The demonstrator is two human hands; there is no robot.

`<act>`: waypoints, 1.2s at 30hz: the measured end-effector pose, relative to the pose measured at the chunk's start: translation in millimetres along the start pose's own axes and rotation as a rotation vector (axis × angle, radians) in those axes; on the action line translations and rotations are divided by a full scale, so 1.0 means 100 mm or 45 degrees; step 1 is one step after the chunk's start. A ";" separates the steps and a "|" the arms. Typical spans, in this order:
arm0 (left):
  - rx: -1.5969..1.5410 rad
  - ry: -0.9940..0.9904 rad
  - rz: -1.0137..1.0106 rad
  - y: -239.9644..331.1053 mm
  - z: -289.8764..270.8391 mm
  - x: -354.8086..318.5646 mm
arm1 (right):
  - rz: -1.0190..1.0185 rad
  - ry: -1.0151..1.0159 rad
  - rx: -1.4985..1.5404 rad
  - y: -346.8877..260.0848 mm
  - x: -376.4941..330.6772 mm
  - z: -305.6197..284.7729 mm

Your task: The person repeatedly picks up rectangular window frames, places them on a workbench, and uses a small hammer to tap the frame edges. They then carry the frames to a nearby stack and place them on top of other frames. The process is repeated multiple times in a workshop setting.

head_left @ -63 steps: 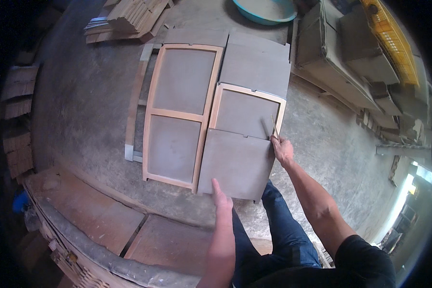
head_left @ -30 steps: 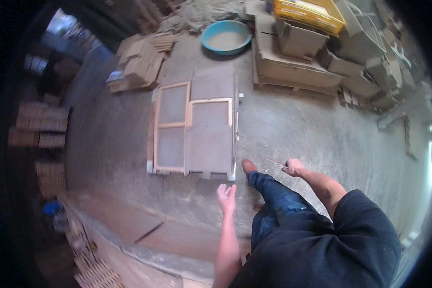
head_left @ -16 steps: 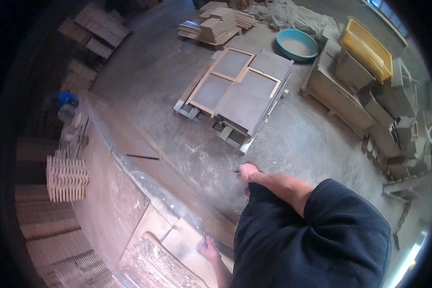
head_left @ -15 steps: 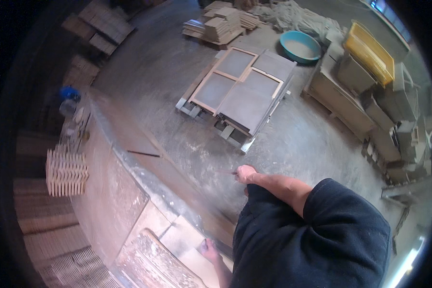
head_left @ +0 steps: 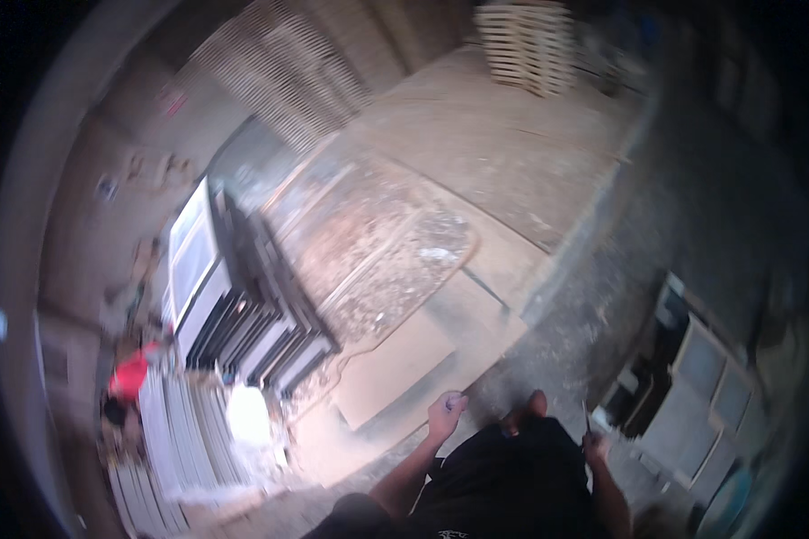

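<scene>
My left hand is in front of my body at the near edge of the workbench. Its fingers are curled, with a small dark bluish spot at them that I cannot make out. My right hand hangs low at my right side, closed around a thin, stick-like tool that points up; blur hides its kind. Nearest the left hand, a flat pale board lies on the workbench. Beyond it is a worn, stained board with a rounded corner.
Dark framed panels lean in a row on the left, near a bright lamp and pale stacked sheets. Slatted wooden pieces are piled at the far end. A low stack of framed panels stands on the right.
My view has swung left toward the workbench. My right arm, earlier stretched out over the floor, is now down at my side with the thin tool. The left hand has lifted off the pale board.
</scene>
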State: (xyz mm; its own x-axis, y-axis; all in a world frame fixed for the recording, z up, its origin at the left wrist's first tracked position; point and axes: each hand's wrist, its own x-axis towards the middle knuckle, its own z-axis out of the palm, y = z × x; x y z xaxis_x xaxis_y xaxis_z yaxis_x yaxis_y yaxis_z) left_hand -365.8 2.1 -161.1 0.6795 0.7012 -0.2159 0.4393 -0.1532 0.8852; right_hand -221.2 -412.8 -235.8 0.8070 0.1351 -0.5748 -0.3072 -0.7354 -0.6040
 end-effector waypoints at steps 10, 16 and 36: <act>0.003 0.218 0.069 0.81 -0.01 0.21 | -0.217 -0.181 -0.015 -0.22 0.93 -0.30; 0.226 0.750 0.249 1.45 -1.22 0.55 | -0.601 -0.035 -0.178 -0.87 1.40 -0.12; 1.204 0.903 -0.305 2.96 -5.14 2.38 | -0.559 0.235 -0.359 -1.14 0.66 0.53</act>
State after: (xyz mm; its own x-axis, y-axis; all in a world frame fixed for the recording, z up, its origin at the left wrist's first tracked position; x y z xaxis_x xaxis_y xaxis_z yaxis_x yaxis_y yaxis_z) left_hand -376.4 481.0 261.0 0.1781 0.9627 0.2038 0.9683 -0.2083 0.1380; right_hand -159.7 -285.1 -234.1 0.9118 0.3688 -0.1805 0.2046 -0.7891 -0.5792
